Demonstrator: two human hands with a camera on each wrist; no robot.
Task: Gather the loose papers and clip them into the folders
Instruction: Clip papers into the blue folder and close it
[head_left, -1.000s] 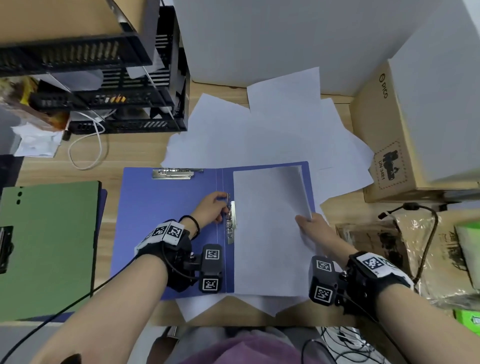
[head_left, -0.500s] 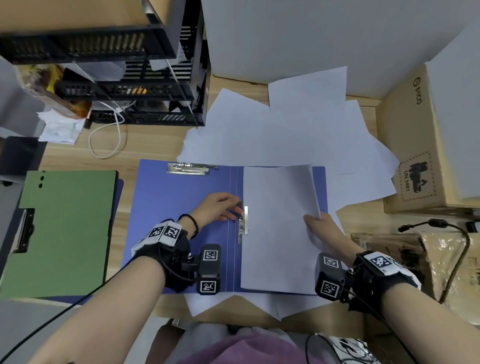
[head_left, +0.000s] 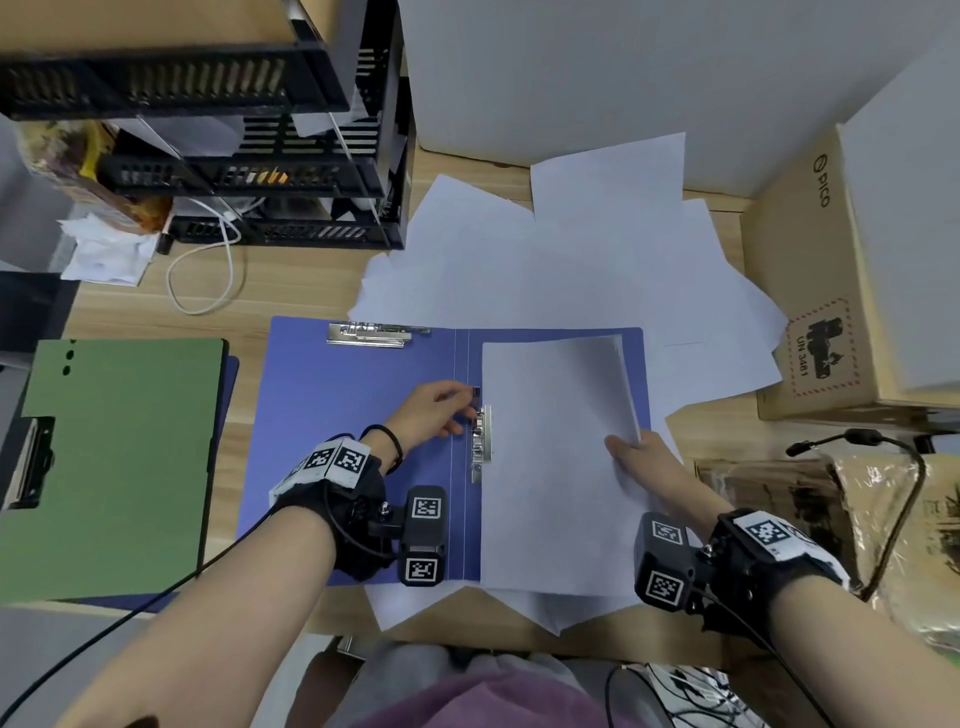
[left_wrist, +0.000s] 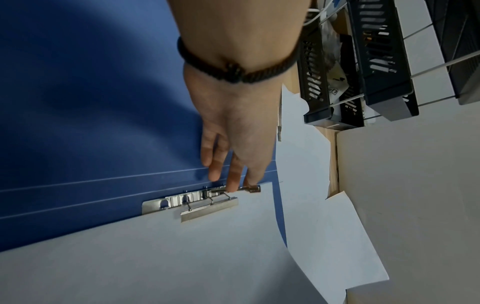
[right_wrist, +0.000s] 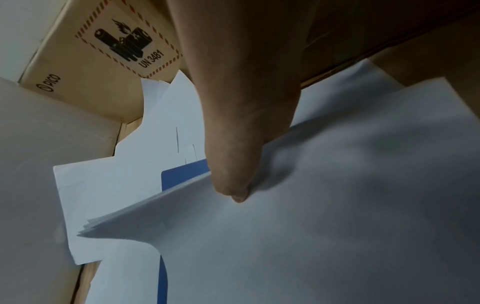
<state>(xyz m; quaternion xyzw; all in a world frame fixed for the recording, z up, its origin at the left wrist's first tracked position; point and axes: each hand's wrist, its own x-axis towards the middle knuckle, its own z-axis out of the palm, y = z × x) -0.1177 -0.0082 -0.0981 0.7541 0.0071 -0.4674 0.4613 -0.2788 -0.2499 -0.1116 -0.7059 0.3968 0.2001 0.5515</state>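
The cardboard box (head_left: 810, 291) reads "PICO" and "UN 3481".

An office: a wooden desk (head_left: 130, 312) carries stacked black letter trays (head_left: 249, 171), folders (head_left: 358, 415), loose papers (head_left: 545, 260) and a cardboard box (head_left: 810, 312).

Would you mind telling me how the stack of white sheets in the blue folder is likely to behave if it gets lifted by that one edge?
The paper stack will probably flop: its edge already bows where the right hand pinches it. The sheets fan apart at the corner, so they may slide askew. It looks light, held by a pinch, and the metal clip near the left hand seems to pin the spine side.
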